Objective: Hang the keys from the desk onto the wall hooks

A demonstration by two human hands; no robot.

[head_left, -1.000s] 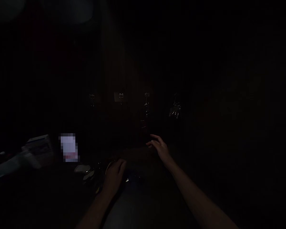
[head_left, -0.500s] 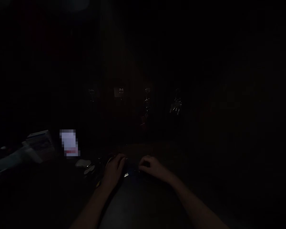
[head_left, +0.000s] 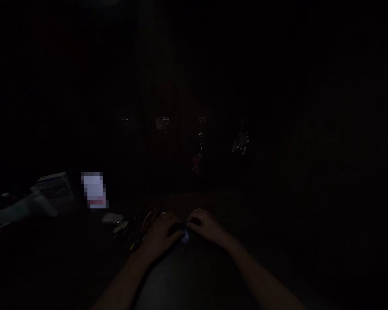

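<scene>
The scene is very dark. My left hand point(head_left: 163, 232) is closed, its thumb resting against a small rounded bluish thing point(head_left: 185, 236) that shines faintly; its kind does not show. Close on the other side, my right hand point(head_left: 205, 224) has its thumb and fingers curled together, tips near the same bluish thing. Whatever lies between the right fingertips is too dark to make out. Beside my left wrist is a cluster of small dark and shiny items point(head_left: 148, 217), with pale flat rounded pieces point(head_left: 112, 218) at its left.
A bright pixelated rectangle point(head_left: 94, 189) stands out at the left. Left of it are a box point(head_left: 54, 189) and a pale crumpled thing point(head_left: 13, 213). Several metal clips hang at the back, among them one clip point(head_left: 166, 121) by a pale tag and shiny hanging pieces point(head_left: 241, 142).
My left hand has moved right, towards my right hand, and its thumb now meets the bluish thing. The right hand has stayed nearly in place. The view has shifted slightly.
</scene>
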